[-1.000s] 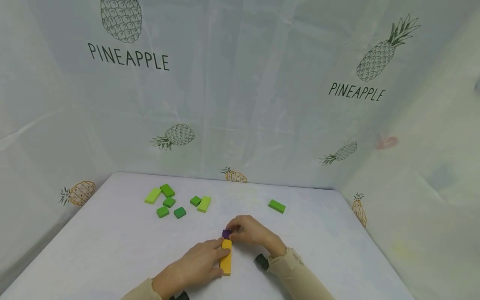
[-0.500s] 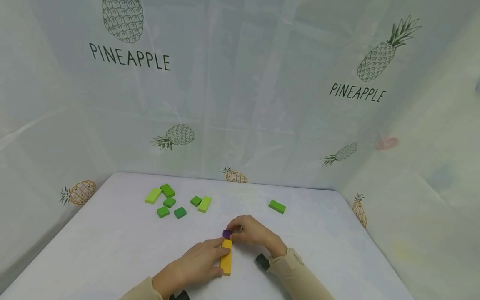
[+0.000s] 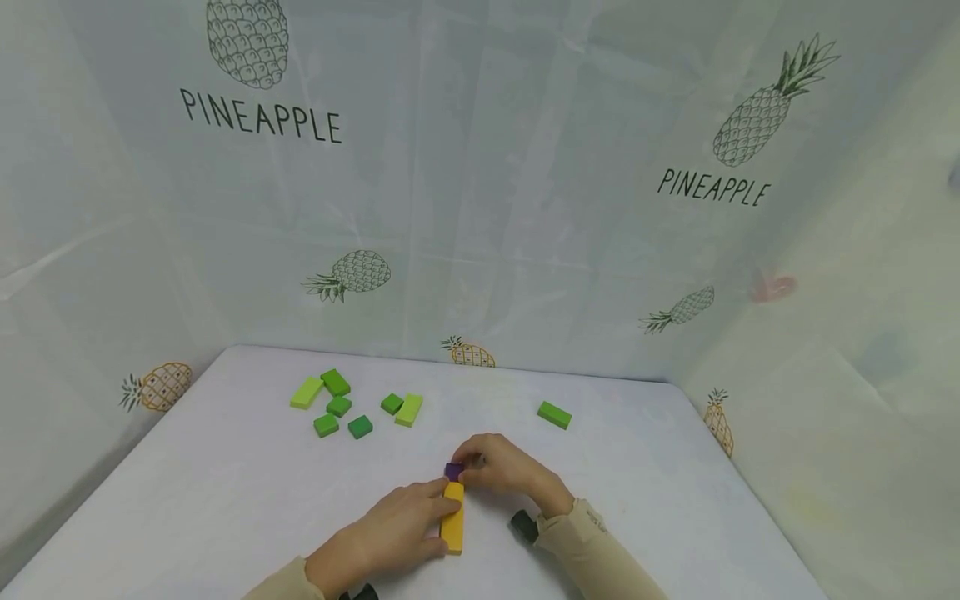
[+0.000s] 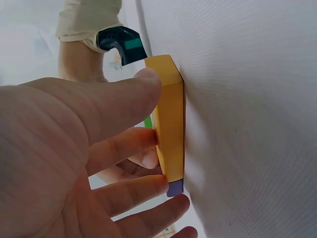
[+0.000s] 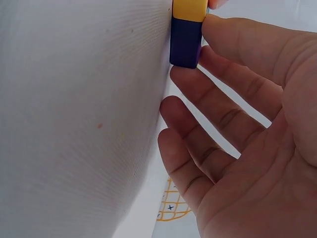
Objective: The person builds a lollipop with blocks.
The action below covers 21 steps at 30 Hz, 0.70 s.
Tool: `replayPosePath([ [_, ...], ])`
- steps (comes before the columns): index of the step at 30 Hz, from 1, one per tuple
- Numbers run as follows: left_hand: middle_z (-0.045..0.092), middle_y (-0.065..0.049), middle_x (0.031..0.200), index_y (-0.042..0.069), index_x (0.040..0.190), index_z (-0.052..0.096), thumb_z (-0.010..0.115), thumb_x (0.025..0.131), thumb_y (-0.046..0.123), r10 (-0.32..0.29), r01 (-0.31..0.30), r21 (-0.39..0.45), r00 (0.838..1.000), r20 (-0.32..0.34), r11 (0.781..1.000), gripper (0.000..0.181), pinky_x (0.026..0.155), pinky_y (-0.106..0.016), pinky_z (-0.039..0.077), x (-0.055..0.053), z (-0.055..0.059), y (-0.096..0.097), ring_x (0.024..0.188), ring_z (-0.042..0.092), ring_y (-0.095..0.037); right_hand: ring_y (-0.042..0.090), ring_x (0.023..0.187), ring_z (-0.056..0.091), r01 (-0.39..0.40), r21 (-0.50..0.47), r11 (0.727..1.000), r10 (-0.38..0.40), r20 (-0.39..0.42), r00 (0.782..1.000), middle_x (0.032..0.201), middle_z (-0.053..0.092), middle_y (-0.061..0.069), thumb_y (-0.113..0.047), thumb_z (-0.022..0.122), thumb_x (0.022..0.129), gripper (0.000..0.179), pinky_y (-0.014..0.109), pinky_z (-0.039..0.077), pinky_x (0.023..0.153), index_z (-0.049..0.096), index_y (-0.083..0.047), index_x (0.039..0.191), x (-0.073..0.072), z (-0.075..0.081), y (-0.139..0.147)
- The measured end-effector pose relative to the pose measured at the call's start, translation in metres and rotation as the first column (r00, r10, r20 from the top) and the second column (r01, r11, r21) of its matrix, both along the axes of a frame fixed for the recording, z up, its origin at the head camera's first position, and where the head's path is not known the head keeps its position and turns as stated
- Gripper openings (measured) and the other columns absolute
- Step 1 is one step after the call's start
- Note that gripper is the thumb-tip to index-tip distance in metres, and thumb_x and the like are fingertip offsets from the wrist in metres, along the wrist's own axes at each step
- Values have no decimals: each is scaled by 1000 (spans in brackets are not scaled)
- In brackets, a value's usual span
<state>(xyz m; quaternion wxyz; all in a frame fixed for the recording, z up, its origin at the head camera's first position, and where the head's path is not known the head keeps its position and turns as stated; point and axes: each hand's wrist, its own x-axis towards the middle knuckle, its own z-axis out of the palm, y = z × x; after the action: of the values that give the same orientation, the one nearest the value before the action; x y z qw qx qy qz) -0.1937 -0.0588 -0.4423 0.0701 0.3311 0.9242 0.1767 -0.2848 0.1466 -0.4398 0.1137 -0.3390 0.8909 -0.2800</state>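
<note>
A long yellow block [image 3: 452, 533] lies flat on the white table, running away from me. At its far end sits a small purple block [image 3: 453, 472], touching it in the right wrist view. My left hand [image 3: 397, 527] holds the yellow block from the left, thumb near its closer end and a finger across its top. From the right, my right hand [image 3: 504, 469] pinches the purple block [image 5: 185, 43] between thumb and fingers. Its thumb lies by the joint with the yellow block [image 5: 189, 10]; its other fingers spread beyond the far end.
Several green blocks [image 3: 338, 406] lie scattered at the back left, with a lime block [image 3: 408, 410] among them. One green block [image 3: 554, 414] lies alone at the back right. A pineapple-print curtain [image 3: 510, 208] encloses the table [image 3: 225, 500].
</note>
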Motion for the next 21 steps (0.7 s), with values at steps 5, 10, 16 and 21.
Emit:
replayPosePath([
  [5,49,-7,140,21,127,62,72,83,41,1,-1,-6,1000,-5,1000,49,98,-46,44,1,0,1,123,51,-24,5,90,56,-3,7,1000,3,-8,1000,98,64,-12,-17,70,88,20,24,48,83,71,-16,107,0,-1,0],
  [10,50,-7,140,21,127,63,72,82,41,5,-5,-7,1000,-14,1000,50,97,-47,45,2,0,-1,123,51,-24,6,90,56,-11,5,1000,11,-4,1000,98,64,-12,-18,70,87,20,25,49,82,71,-15,107,0,1,-2],
  [16,50,-6,140,22,127,62,73,82,41,4,-4,-12,1000,-16,1000,50,97,-45,45,3,2,-1,122,51,-23,4,90,56,-10,8,1000,10,4,1000,98,64,-12,-19,71,87,21,24,48,82,71,-15,108,1,0,-2],
  [21,50,-5,140,24,127,62,73,82,41,5,-5,-17,1000,-16,1000,50,98,-45,45,4,6,0,123,50,-22,4,90,56,-2,18,1000,2,-3,1000,98,64,-14,-18,71,86,23,23,48,83,70,-16,109,1,0,-1],
])
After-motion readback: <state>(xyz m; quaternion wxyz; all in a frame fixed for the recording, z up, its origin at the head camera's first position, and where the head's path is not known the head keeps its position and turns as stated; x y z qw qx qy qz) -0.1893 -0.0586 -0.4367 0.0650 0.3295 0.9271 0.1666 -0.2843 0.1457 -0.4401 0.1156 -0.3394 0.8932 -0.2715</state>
